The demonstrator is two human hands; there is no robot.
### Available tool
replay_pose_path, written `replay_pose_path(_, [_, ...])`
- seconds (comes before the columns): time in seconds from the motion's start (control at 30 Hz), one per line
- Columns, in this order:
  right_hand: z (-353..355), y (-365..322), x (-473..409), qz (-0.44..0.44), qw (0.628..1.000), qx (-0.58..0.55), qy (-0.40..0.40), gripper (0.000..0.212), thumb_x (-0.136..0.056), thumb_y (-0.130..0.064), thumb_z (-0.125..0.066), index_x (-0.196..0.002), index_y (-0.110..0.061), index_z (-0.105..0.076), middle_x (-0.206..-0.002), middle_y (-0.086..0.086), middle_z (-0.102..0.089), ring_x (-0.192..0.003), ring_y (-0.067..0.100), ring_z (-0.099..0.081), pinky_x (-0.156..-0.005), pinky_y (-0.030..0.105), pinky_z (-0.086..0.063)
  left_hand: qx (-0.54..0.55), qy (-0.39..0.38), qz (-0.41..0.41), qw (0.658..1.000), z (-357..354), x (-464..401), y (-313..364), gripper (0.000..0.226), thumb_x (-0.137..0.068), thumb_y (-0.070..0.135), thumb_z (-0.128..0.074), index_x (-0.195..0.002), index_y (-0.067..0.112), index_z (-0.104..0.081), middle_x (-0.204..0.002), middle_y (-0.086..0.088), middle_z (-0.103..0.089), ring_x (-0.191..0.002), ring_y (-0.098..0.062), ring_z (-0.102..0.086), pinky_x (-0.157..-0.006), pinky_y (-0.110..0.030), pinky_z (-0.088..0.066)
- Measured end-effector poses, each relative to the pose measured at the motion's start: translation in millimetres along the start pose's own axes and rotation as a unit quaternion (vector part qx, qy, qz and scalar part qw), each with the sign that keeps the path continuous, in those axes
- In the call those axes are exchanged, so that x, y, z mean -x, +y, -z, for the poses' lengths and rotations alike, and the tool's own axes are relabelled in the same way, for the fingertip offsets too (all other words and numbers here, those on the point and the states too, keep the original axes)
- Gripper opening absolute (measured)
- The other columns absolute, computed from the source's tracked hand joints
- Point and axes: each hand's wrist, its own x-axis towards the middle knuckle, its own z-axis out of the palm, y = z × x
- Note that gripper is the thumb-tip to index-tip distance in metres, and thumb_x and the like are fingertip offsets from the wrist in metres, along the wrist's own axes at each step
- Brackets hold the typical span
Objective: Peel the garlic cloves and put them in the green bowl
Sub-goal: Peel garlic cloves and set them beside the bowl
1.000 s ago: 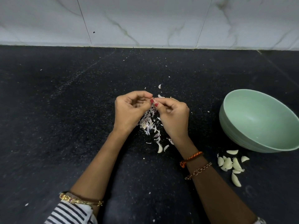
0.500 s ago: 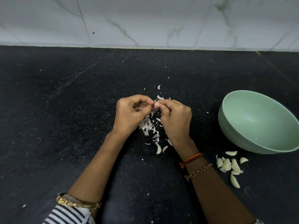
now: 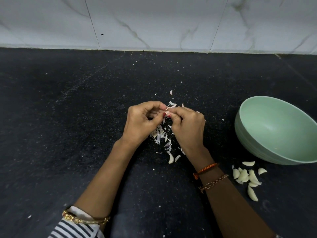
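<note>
Your two hands meet over the middle of the black counter [image 3: 72, 127], knuckles up. Your left hand [image 3: 143, 121] has its fingers curled in, thumb and forefinger pinching a garlic clove [image 3: 169, 111] at the point where the hands touch. Your right hand [image 3: 187, 127] comes in from the other side, fingers curled too, fingertips nipping the same clove — only a pale pinkish sliver of it shows between the red-painted nails, so you cannot tell how much skin is on it.

Directly under your hands lies a heap of papery skins [image 3: 161, 134], white and faintly purple, with a few loose flakes scattered toward the wall and one curved pale piece at the near edge of the heap.

Off to your right sits the green bowl [image 3: 257, 134], tilted so its inside faces you; the part of the inside you can see holds no cloves. Just in front of the bowl, on the counter and not in it, a small cluster of peeled cloves [image 3: 246, 176] lies together, one more a little nearer to you.

Your right wrist carries an orange thread band [image 3: 205, 170] and a chain bracelet [image 3: 213, 182] — your left a gold bangle [image 3: 85, 219] above a striped sleeve [image 3: 73, 230]. Marbled white tiles [image 3: 154, 23] back the counter.
</note>
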Motion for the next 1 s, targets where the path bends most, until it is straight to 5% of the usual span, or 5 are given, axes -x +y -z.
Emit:
replay_pose_path(0.33, [0.0,1.1,0.4,-0.009,1.0,0.0,0.01,0.015,-0.075,-0.015,-0.062,-0.078,-0.007,-0.074,-0.072,0.004,-0.072,-0.063,0.017,-0.067,-0.059,0.019,-0.048,0.005,-0.002,0.006,1.0,0.9,-1.0,0.7,0.021,-0.076,0.006,-0.066,-0.089,0.023,-0.061,-0.082,0.01,-0.064,-0.072,-0.001,-0.064,-0.069,-0.014,-0.052])
replay_pose_path(0.53, [-1.7,-3.2,3.7,-0.024,0.999,-0.038,0.009,0.014,-0.077,-0.016,-0.064,-0.076,-0.006,-0.074,-0.07,0.002,-0.071,-0.061,0.017,-0.066,-0.057,0.03,-0.054,0.013,-0.003,0.014,1.0,1.7,-0.3,-0.9,0.023,-0.076,0.006,-0.061,-0.08,0.028,-0.055,-0.078,-0.007,-0.064,-0.07,-0.028,-0.062,-0.065,-0.029,-0.054])
replay_pose_path(0.67, [-1.6,-4.0,2.8,-0.064,0.993,-0.094,0.016,0.009,-0.078,-0.01,-0.066,-0.081,-0.007,-0.074,-0.072,0.002,-0.071,-0.061,0.016,-0.066,-0.057,0.038,-0.055,0.081,0.022,0.049,0.995,-0.8,-2.3,1.9,0.02,-0.075,0.004,-0.062,-0.078,0.023,-0.055,-0.076,0.004,-0.065,-0.068,-0.013,-0.062,-0.065,-0.018,-0.052])
replay_pose_path(0.87, [3.2,-5.8,-4.1,-0.142,0.95,-0.278,-0.017,0.019,-0.08,0.004,-0.065,-0.093,-0.01,-0.068,-0.07,-0.008,-0.065,-0.06,-0.001,-0.062,-0.057,0.012,-0.05,0.087,0.102,0.079,0.988,1.5,-5.7,1.8,0.02,-0.075,0.0,-0.062,-0.076,0.021,-0.061,-0.073,0.005,-0.063,-0.067,-0.008,-0.057,-0.065,-0.016,-0.05])
replay_pose_path(1.0, [3.0,-3.2,-4.7,-0.207,0.925,-0.318,-0.009,0.02,-0.079,0.003,-0.066,-0.096,-0.006,-0.068,-0.075,-0.003,-0.067,-0.065,0.0,-0.065,-0.062,0.013,-0.051,0.065,0.072,0.101,0.99,1.5,-4.0,5.5,0.01,-0.073,0.027,-0.06,-0.079,0.025,-0.067,-0.072,0.004,-0.067,-0.066,-0.021,-0.06,-0.065,-0.028,-0.051])
